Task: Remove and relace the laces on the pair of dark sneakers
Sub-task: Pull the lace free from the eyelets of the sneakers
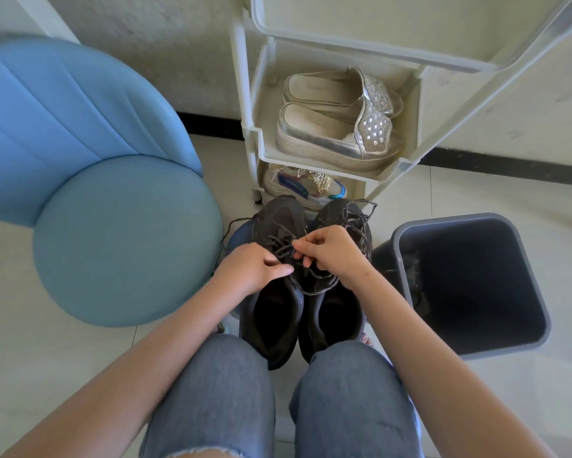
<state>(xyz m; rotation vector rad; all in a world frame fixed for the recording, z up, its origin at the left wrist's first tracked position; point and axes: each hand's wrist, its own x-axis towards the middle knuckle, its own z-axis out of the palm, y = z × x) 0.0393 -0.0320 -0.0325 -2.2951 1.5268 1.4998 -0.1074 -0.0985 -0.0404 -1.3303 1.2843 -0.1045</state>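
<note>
1. Pinching the lace (279,244) between curled fingertips, the right hand (330,252) met the left hand (254,266), which appeared to nip the same cord.
2. Both hands worked over the dark sneakers (279,216), which stood side by side just left of the grey bin (453,220).
3. Judged best: one hand steadies the shoe while the other draws the lace out crossing by crossing, clear of the neighbouring shoe's loose cord.

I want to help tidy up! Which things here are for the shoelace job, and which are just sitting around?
For the job:
dark sneakers
laces
left hand and right hand, both pinching the laces

Just lying about:
blue chair
grey bin
silver shoes on the shelf rack
colourful sneaker below them
</note>
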